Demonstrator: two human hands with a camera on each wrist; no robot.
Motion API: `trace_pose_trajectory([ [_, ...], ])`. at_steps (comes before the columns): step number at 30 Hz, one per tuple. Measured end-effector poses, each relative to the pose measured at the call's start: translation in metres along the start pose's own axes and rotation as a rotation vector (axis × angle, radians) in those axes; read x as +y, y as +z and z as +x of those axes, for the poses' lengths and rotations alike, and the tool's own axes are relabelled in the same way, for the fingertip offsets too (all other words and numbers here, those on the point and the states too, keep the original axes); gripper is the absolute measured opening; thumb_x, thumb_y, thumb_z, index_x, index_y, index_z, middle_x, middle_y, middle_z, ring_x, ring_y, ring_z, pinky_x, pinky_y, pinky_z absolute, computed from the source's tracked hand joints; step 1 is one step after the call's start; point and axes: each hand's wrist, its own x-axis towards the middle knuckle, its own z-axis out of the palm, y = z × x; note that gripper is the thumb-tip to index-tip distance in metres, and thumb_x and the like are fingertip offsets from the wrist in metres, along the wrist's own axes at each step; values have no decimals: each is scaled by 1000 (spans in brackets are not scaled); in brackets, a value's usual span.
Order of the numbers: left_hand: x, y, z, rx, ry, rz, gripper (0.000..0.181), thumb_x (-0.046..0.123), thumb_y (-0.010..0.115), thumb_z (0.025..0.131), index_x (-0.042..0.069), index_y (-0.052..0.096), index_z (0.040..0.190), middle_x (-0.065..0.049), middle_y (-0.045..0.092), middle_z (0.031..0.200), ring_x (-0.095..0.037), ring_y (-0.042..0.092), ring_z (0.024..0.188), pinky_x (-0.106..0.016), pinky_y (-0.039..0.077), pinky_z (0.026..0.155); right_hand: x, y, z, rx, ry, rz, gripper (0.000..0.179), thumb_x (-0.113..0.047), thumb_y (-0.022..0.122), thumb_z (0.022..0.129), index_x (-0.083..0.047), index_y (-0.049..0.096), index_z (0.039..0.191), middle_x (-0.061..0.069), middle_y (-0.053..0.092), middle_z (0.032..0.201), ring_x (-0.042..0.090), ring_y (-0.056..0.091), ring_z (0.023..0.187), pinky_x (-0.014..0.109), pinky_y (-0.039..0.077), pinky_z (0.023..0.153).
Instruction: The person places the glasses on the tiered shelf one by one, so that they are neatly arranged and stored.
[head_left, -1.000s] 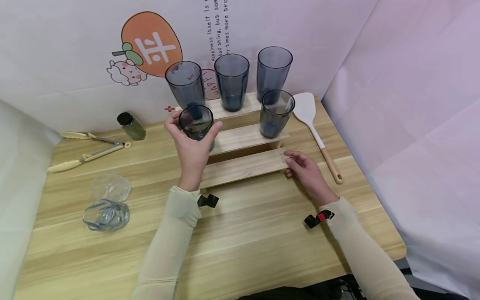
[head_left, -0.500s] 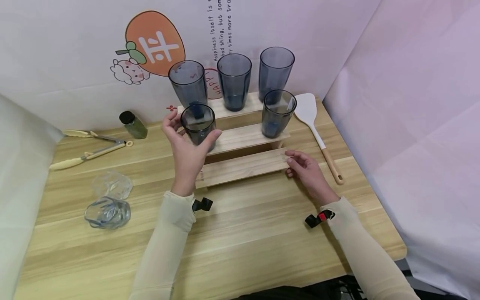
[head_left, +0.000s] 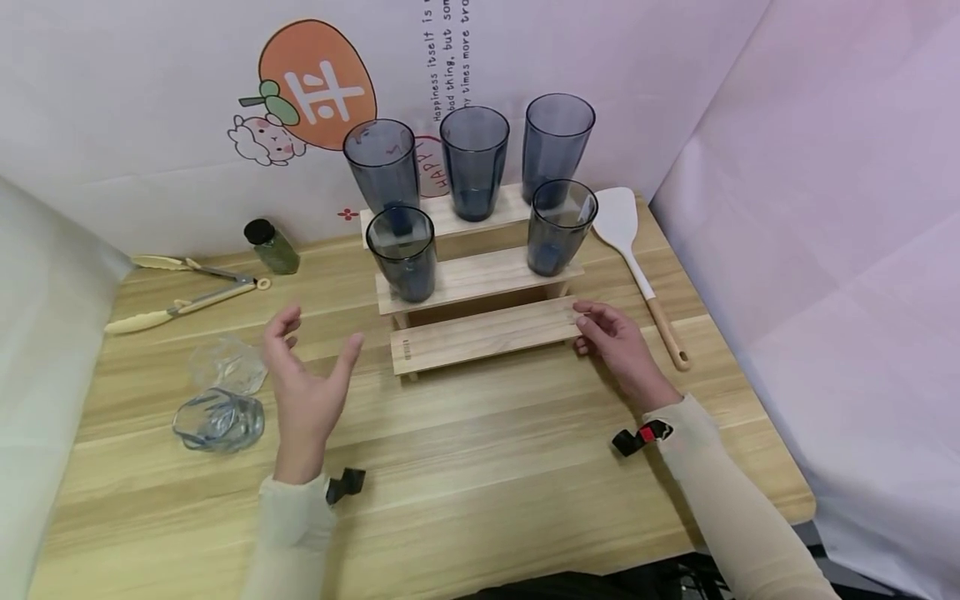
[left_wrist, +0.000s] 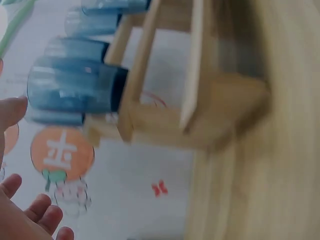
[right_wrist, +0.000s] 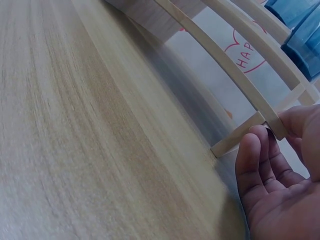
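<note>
A three-step wooden rack (head_left: pixel 487 335) stands at the back of the table. Three tall blue-grey glasses, the middle one (head_left: pixel 474 167) among them, line its top step. On the middle step are two shorter ones, a left glass (head_left: pixel 403 258) and a right glass (head_left: pixel 558 237); the lowest step is bare. My left hand (head_left: pixel 307 408) is in the air left of the rack, fingers spread and holding nothing. At the rack's right end, my right hand (head_left: pixel 621 350) pinches the lowest board, thumb above and fingers beneath, as the right wrist view shows.
Two clear glass cups, the nearer cup (head_left: pixel 219 422) and a farther cup (head_left: pixel 231 365), are left of my left hand. Behind them lie open tongs (head_left: pixel 217 293) and a black-capped jar (head_left: pixel 273 248). A white spatula (head_left: pixel 628 250) with a wooden handle lies right of the rack.
My left hand has let go of the left glass on the middle step and drawn back toward the lower left. My right hand keeps its place at the rack.
</note>
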Motion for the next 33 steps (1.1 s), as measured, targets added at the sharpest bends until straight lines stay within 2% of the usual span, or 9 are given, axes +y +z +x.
trace_pose_trajectory([
  [5, -50, -34, -13, 80, 28, 209, 66, 16, 83, 86, 3, 45, 140, -17, 43, 135, -30, 33, 129, -42, 25, 105, -1, -1, 0, 4, 0, -1, 42, -19, 64, 102, 2, 57, 137, 10, 60, 110, 20, 64, 82, 28, 57, 71],
  [10, -61, -70, -24, 191, -11, 400, 63, 24, 83, 85, 5, 51, 137, -22, 45, 130, -34, 34, 124, -46, 23, 102, 1, -1, 0, 1, 2, 1, 42, -19, 64, 102, 2, 56, 138, 10, 60, 109, 20, 64, 82, 29, 57, 72],
  [13, -65, -86, -32, 264, -35, 456, 62, 25, 83, 84, 4, 54, 135, -5, 48, 124, -33, 36, 121, -41, 21, 102, 1, -2, 0, 7, 5, -7, 42, -20, 64, 102, 1, 57, 138, 10, 60, 108, 20, 64, 82, 28, 57, 72],
  [16, -70, -97, -41, 301, -68, 466, 65, 27, 85, 83, 5, 53, 136, 15, 37, 121, -22, 33, 120, -36, 20, 101, 0, -2, 0, 16, 2, -16, 42, -20, 65, 102, 0, 58, 138, 10, 60, 106, 20, 64, 82, 28, 57, 72],
  [18, -73, -103, -46, 301, -99, 465, 71, 29, 86, 83, 5, 49, 139, 20, 28, 120, -15, 30, 118, -36, 20, 99, -1, -2, -1, 19, 0, -21, 42, -21, 65, 102, 0, 58, 138, 10, 60, 105, 20, 64, 81, 28, 57, 72],
  [22, -78, -107, -54, 297, -219, 441, 85, 26, 91, 78, 8, 43, 145, 13, 33, 120, -7, 28, 116, -35, 23, 99, -1, -1, 0, 17, -2, -18, 42, -20, 65, 102, 1, 58, 138, 10, 60, 104, 20, 64, 81, 28, 57, 72],
  [27, -82, -107, -56, 306, -375, 404, 91, 21, 92, 76, 9, 38, 148, -4, 36, 130, -15, 30, 121, -31, 28, 102, 0, 0, 0, 18, 2, -9, 42, -21, 65, 101, 0, 58, 137, 9, 60, 103, 19, 64, 80, 28, 57, 71],
  [30, -85, -108, -56, 319, -460, 369, 92, 22, 91, 77, 12, 35, 150, -2, 32, 133, -16, 30, 122, -28, 30, 103, 1, 1, 0, 18, 3, -10, 42, -21, 66, 101, -1, 59, 136, 9, 60, 103, 18, 64, 80, 28, 57, 71],
  [33, -90, -108, -56, 305, -507, 346, 92, 24, 90, 80, 8, 34, 152, -7, 35, 137, -20, 33, 125, -26, 30, 107, 1, 1, 0, 23, 5, -11, 42, -22, 66, 101, -1, 59, 136, 9, 60, 103, 18, 64, 80, 27, 57, 71],
])
